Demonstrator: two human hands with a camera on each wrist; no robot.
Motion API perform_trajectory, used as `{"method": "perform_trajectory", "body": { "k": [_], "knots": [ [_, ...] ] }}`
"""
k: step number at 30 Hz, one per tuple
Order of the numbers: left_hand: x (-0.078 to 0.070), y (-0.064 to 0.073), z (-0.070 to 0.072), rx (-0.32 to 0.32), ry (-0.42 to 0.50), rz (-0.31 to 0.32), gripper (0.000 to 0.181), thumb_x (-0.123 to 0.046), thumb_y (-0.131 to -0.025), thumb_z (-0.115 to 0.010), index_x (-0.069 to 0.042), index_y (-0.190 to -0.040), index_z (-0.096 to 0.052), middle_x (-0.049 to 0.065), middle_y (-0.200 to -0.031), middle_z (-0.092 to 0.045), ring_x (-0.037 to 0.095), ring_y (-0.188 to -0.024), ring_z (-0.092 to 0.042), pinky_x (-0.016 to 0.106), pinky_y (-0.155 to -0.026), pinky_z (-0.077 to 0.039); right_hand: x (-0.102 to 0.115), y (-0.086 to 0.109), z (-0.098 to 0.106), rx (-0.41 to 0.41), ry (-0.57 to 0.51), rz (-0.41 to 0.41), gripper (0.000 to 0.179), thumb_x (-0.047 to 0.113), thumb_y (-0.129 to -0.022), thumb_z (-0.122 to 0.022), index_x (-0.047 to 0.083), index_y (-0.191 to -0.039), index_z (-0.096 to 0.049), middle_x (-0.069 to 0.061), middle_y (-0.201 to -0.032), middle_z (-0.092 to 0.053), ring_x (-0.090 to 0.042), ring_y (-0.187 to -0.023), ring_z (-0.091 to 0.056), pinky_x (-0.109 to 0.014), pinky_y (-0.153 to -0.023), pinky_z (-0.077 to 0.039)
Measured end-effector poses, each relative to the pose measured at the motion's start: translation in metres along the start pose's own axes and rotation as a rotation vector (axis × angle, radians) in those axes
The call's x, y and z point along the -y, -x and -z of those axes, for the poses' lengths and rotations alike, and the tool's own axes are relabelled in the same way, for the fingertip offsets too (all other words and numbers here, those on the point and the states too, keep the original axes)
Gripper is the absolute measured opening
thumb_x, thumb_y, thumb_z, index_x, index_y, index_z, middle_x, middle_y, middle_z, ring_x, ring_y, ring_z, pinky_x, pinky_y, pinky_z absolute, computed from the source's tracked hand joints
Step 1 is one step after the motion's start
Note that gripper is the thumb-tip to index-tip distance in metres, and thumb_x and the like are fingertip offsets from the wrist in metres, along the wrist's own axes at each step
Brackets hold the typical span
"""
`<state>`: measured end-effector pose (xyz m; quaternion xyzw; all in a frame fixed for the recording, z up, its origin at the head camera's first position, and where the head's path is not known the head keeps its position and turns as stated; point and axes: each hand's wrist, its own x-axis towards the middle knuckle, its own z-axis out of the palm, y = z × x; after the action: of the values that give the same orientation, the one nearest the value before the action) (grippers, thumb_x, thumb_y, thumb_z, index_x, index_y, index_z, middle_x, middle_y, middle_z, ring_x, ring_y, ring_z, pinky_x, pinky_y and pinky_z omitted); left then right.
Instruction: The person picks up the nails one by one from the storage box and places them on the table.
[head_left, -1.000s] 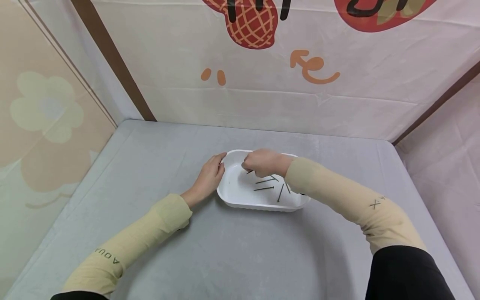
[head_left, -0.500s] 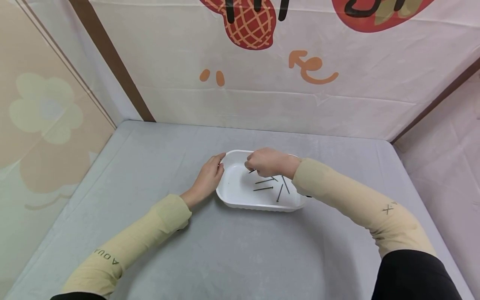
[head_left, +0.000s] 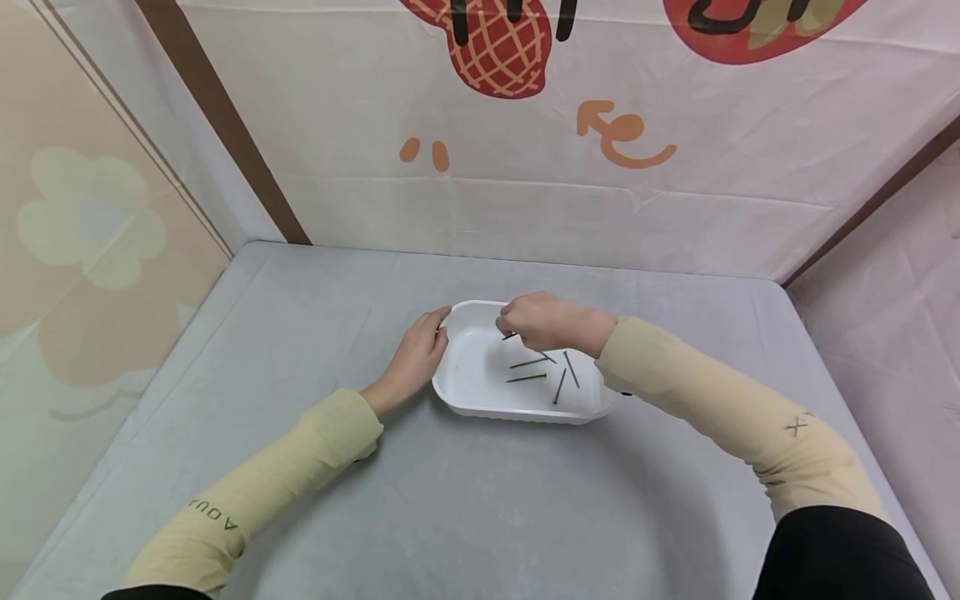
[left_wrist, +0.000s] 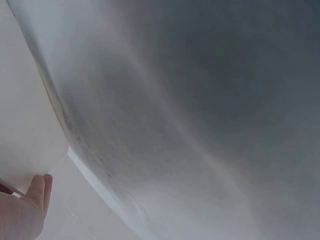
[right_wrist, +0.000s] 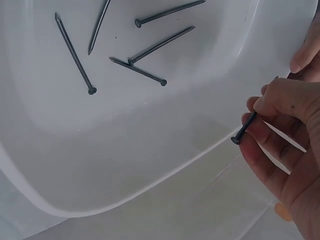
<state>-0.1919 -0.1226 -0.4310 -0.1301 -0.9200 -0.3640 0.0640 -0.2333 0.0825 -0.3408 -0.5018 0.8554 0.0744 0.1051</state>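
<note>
A white oval-cornered tray [head_left: 480, 379] stands on the table with several dark nails [right_wrist: 75, 54] scattered inside. My left hand [head_left: 411, 358] holds the tray's left rim, fingers along its outer side. Over the tray's far side is my right hand [head_left: 543, 321], pinching a nail [right_wrist: 244, 129] between thumb and fingers. Its flat head sticks out from the fingertips in the right wrist view, while the rest is hidden in the hand. In the left wrist view a blurred pale surface fills most of the frame, with part of a hand at the lower left.
The table [head_left: 480, 517] has a grey cloth cover. A printed white sheet [head_left: 337, 108] hangs behind its back edge, and more printed sheets stand at the left and right sides.
My right hand has shifted to the right and slightly away from me, lifting a little with the nail pinched in it. The left hand and the tray stay in place.
</note>
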Motion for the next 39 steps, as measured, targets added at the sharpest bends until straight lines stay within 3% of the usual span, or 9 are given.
{"method": "perform_trajectory", "body": {
  "k": [9,25,39],
  "knots": [
    [0.002,-0.002,0.0,0.006,0.005,-0.003,0.039,-0.006,-0.095,-0.037,0.006,-0.132,-0.039,0.021,-0.117,-0.052,0.026,-0.104,-0.053,0.035,-0.086,-0.047,-0.005,0.007,0.003,-0.041,0.015,-0.03,0.021,-0.005,-0.081,-0.059,0.007,-0.097,-0.066,-0.004,-0.094,-0.065,-0.018,-0.084,-0.062,-0.025,-0.07,-0.051],
    [0.003,-0.001,0.0,0.006,0.001,0.0,0.039,-0.007,-0.096,-0.035,0.005,-0.133,-0.039,0.021,-0.119,-0.051,0.026,-0.106,-0.053,0.035,-0.088,-0.047,-0.009,0.024,0.007,-0.121,0.002,-0.02,0.026,-0.012,-0.079,-0.051,0.005,-0.092,-0.066,-0.006,-0.092,-0.064,-0.02,-0.085,-0.062,-0.028,-0.067,-0.051],
    [0.003,-0.003,0.0,0.02,0.007,0.01,0.039,-0.007,-0.096,-0.035,0.005,-0.133,-0.038,0.021,-0.116,-0.052,0.025,-0.101,-0.053,0.035,-0.084,-0.048,-0.018,0.04,0.006,-0.176,-0.016,-0.038,0.025,-0.012,-0.076,-0.052,0.006,-0.087,-0.065,-0.003,-0.083,-0.06,-0.016,-0.07,-0.055,-0.025,-0.059,-0.045]
  ]
}}
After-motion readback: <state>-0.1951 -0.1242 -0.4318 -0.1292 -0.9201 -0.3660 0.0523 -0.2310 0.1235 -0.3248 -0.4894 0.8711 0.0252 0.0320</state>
